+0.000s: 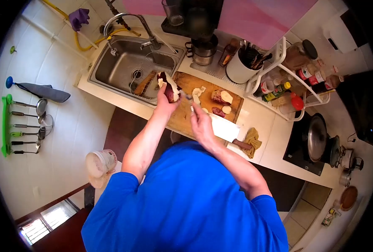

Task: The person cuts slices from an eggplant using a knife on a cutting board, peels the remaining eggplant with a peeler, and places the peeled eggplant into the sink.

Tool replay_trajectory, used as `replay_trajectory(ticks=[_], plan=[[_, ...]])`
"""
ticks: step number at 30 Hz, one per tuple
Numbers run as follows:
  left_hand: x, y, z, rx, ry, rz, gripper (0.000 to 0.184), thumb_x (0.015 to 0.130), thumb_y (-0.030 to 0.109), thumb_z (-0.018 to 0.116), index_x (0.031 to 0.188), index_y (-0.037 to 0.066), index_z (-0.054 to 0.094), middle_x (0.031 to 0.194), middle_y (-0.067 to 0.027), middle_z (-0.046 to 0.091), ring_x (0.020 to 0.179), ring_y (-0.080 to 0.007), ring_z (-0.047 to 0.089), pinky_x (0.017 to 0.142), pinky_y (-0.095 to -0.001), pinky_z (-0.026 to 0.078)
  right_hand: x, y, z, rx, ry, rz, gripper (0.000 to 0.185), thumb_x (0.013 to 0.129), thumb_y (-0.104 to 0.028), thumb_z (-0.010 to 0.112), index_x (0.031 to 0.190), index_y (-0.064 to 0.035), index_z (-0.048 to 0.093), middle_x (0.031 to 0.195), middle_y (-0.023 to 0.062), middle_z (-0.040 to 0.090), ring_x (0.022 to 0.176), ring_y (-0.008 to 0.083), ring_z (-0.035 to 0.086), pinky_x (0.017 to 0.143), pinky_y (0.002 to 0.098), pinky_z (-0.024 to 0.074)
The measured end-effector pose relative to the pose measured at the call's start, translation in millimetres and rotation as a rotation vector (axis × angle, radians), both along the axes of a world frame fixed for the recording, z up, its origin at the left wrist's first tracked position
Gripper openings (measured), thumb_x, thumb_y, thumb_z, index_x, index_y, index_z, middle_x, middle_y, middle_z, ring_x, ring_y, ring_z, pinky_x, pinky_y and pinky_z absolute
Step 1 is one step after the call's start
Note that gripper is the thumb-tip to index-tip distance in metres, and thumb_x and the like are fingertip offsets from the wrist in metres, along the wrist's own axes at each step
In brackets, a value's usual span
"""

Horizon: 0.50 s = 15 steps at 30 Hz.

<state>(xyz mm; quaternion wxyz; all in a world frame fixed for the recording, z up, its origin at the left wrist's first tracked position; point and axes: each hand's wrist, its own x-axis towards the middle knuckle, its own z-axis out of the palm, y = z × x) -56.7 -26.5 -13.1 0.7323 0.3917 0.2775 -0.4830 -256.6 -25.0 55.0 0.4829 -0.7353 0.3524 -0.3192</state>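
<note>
A partly peeled, red-skinned root vegetable (172,93) is in my left hand (165,103), held over the left end of the wooden cutting board (182,115). Just right of it, my right hand (202,125) is closed around a small peeler (189,99), its head near the vegetable. On the board lie pale peelings (197,94), a cut root piece (222,97), a reddish piece (218,111) and small pale slices (226,109). A cleaver (225,128) with a brown handle rests at the board's front right, beyond my right hand.
The steel sink (121,63) with a wire rack is left of the board. A crumpled brown cloth (252,143) lies by the cleaver handle. Behind stand a utensil holder (242,67) and a white bottle rack (279,69). A stove (303,147) is at right.
</note>
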Motion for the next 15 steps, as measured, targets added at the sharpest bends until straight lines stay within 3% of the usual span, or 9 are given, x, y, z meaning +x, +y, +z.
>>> replay_trajectory(ticks=[2,4,8,10,15], plan=[[-2.3,9.3,3.6,-0.131,-0.128,-0.063,0.045,0.098,0.045,0.060,0.125,0.009,0.058,0.113,-0.0137,0.067,0.105,-0.0330,0.061,0.086,-0.0507,0.052,0.1,-17.4,9.6,0.081,0.099,0.020,0.041,0.099,-0.009,0.055,0.138,0.0017,0.057,0.080,0.0151,0.064,0.065,0.0177,0.054,0.062,0.0335,0.0477],[-5.1,16.2,11.0,-0.138,-0.092,-0.136,0.044,0.098,0.043,0.060,0.127,0.010,0.057,0.118,-0.0140,0.066,0.108,-0.0335,0.061,0.088,-0.0511,0.052,3.9,-33.1,0.4,-0.184,0.035,0.068,0.041,0.094,-0.008,0.056,0.134,0.0010,0.059,0.104,0.0308,0.066,0.093,0.0452,0.067,0.083,0.0492,0.0532],[-9.5,24.3,13.4,-0.209,-0.044,-0.101,0.048,0.098,0.042,0.059,0.131,0.008,0.057,0.124,-0.0166,0.063,0.113,-0.0365,0.058,0.095,-0.0523,0.051,-7.5,-49.5,-15.8,-0.240,0.243,0.116,0.043,0.090,-0.005,0.055,0.133,0.0002,0.059,0.098,0.0329,0.065,0.091,0.0496,0.065,0.081,0.0547,0.0520],[-7.5,29.2,13.0,-0.267,0.017,-0.066,0.050,0.099,0.041,0.059,0.133,0.005,0.055,0.125,-0.0188,0.061,0.114,-0.0367,0.058,0.096,-0.0514,0.051,-14.8,-58.0,-20.5,-0.137,0.419,0.093,0.045,0.088,-0.002,0.054,0.132,-0.0006,0.060,0.094,0.0341,0.064,0.089,0.0511,0.064,0.079,0.0573,0.0506],[-5.6,43.7,7.7,-0.411,-0.005,-0.134,0.066,0.098,0.054,0.057,0.141,0.004,0.049,0.132,-0.0208,0.058,0.121,-0.0393,0.056,0.100,-0.0513,0.050,-23.6,-62.3,-15.3,-0.057,0.298,0.002,0.040,0.091,-0.005,0.058,0.130,0.0031,0.060,0.112,0.0317,0.065,0.101,0.0481,0.065,0.085,0.0504,0.0524]])
